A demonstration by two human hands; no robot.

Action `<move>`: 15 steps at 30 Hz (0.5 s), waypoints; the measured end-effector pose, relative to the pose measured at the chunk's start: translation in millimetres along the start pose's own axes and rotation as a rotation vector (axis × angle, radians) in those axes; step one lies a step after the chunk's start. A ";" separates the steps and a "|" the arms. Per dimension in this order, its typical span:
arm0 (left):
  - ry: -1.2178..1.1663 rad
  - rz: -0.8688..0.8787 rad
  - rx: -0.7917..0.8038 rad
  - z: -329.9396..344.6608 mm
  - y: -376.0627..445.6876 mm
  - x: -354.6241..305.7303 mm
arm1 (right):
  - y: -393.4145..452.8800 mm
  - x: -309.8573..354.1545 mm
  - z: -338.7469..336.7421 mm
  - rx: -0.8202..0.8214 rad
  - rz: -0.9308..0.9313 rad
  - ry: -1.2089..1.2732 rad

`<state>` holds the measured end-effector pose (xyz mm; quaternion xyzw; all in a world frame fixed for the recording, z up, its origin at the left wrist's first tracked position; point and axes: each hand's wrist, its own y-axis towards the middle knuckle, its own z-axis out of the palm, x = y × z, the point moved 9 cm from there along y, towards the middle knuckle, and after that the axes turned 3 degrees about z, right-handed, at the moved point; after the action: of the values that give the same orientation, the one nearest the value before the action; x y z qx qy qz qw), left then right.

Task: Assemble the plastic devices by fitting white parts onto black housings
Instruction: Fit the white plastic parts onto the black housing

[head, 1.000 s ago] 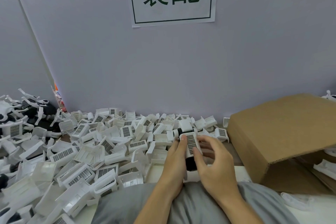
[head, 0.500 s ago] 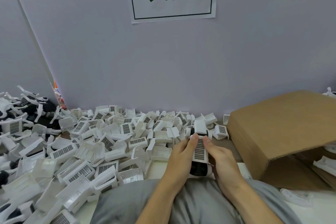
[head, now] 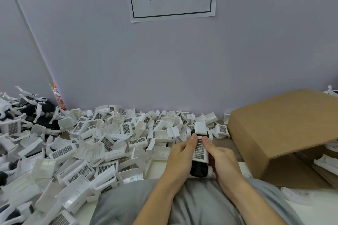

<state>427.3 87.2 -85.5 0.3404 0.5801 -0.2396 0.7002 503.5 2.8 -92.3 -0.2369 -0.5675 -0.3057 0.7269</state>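
Huge heap of loose white parts [head: 102, 144] sprawls across the table on the left, a cardboard box [head: 285, 133] tipped on the right. Between them, the left hand [head: 180, 159] and right hand [head: 222, 160] clasp one black housing [head: 199, 170] from either side, thumbs pressing its white grille cover [head: 200, 149] just above the lap.
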 end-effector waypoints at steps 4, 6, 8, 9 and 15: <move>0.007 -0.009 0.010 -0.1 -0.6 0.3 | -0.2 2.8 -2.7 -0.029 -0.033 -0.063; 0.018 -0.003 0.012 0.0 -1.4 -0.9 | 0.6 3.6 -3.5 -0.039 -0.046 -0.089; 0.015 -0.006 0.009 0.5 -2.4 -1.8 | 1.6 2.6 -3.4 -0.036 -0.044 -0.093; 0.006 -0.014 0.006 0.8 -2.5 -1.9 | 2.1 2.0 -3.1 -0.031 -0.041 -0.095; -0.155 -0.109 0.006 2.4 -0.5 5.5 | 3.9 -1.3 -2.1 -0.027 -0.035 -0.106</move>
<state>429.6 85.4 -90.7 0.2907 0.5411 -0.3048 0.7279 507.6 4.3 -94.1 -0.2524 -0.6051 -0.3131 0.6871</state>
